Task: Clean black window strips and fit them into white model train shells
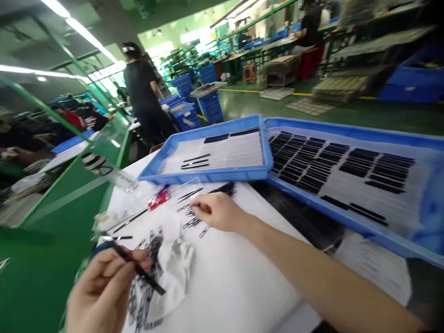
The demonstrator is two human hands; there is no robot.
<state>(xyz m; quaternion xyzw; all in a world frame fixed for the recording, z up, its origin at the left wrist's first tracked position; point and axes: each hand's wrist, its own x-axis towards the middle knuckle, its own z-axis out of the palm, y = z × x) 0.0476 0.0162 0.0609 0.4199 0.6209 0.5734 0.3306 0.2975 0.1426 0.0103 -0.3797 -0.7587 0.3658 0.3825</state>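
Note:
My left hand (pixel 102 291) is low at the left, fingers pinched round a thin black strip (pixel 138 268) that slants down to the right over a crumpled white cloth (pixel 173 268). My right hand (pixel 217 210) reaches across the white table (pixel 225 286), fingers curled and pinched at small black strips (pixel 192 222) scattered there. What its fingertips hold is too small to name.
Two blue trays stand beyond the hands: one (pixel 208 175) with few strips, a larger one (pixel 347 222) with rows of black strips. A red-tipped tool (pixel 157 200) lies on the table. A green frame (pixel 62 203) borders the left. A person in black (pixel 144 97) stands behind.

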